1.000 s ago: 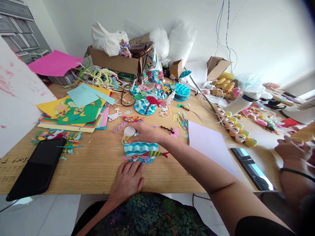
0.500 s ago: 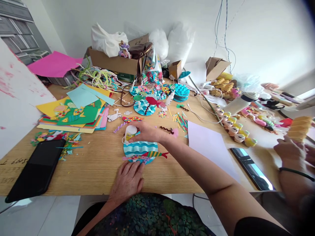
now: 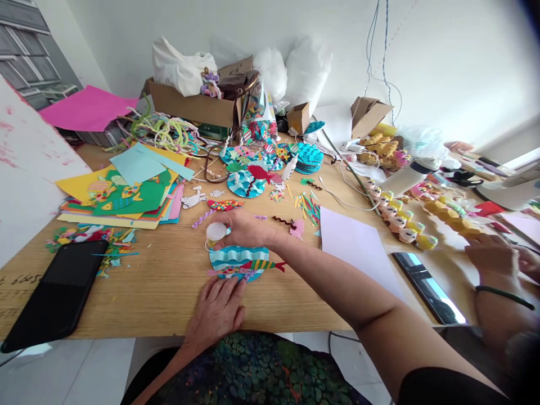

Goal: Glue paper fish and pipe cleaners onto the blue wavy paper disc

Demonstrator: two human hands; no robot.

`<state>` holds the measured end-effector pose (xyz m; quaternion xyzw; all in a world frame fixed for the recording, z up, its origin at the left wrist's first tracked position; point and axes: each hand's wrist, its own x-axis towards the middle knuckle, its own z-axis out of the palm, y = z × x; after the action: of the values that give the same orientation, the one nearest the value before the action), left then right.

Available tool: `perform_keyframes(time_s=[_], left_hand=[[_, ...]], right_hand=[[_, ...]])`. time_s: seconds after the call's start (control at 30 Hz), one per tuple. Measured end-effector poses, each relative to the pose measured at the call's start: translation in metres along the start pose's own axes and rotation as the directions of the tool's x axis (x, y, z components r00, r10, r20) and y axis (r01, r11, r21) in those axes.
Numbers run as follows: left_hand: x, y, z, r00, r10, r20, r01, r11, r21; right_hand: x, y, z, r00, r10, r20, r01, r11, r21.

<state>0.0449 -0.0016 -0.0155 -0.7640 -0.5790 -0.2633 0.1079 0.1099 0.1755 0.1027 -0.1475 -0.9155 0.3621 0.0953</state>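
My right hand [image 3: 240, 228] grips a small white cylinder with a yellow label [image 3: 216, 232], its round white end facing up toward me. It is held at the upper left edge of a round blue paper piece [image 3: 217, 257] with wavy layers. On that piece lie a striped paper fish [image 3: 264, 265] with a red tail and a pink spotted fish [image 3: 228, 271]. My left hand [image 3: 219, 306] lies flat, its fingertips on the lower edge of the blue piece beside a bit of purple fuzzy wire. A red spotted paper fish [image 3: 225, 205] lies just beyond my right hand.
Coloured paper sheets [image 3: 122, 211], paper scraps and a black tablet [image 3: 63, 287] lie left. A white sheet [image 3: 354, 247] and a phone [image 3: 428, 287] lie right. Farther right, another person's hand [image 3: 491, 256] is by a yellow carton strip [image 3: 451, 219]. A glue bottle [image 3: 289, 167] stands behind.
The white cylinder in my right hand has shifted slightly left and tipped, so its end shows more. My left hand stays put. The other person's carton strip has come down to the table.
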Motion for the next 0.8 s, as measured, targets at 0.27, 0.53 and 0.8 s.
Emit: perform_keyframes(time_s=[0.27, 0.53, 0.8], left_hand=[[-0.0051, -0.0002, 0.0057, 0.999, -0.023, 0.041, 0.023, 1.0, 0.019], [-0.0029, -0.0002, 0.0024, 0.999, -0.013, 0.045, 0.011, 0.999, 0.039], [-0.0039, -0.0009, 0.003, 0.998, -0.017, 0.058, 0.015, 1.0, 0.025]], right_hand=[[0.0051, 0.0008, 0.0042, 1.0, 0.021, -0.022, -0.021, 1.0, 0.01], [0.0058, 0.001, 0.0075, 0.999, -0.003, -0.051, 0.002, 1.0, -0.025], [0.0008, 0.0007, 0.001, 1.0, 0.014, -0.004, -0.014, 1.0, 0.009]])
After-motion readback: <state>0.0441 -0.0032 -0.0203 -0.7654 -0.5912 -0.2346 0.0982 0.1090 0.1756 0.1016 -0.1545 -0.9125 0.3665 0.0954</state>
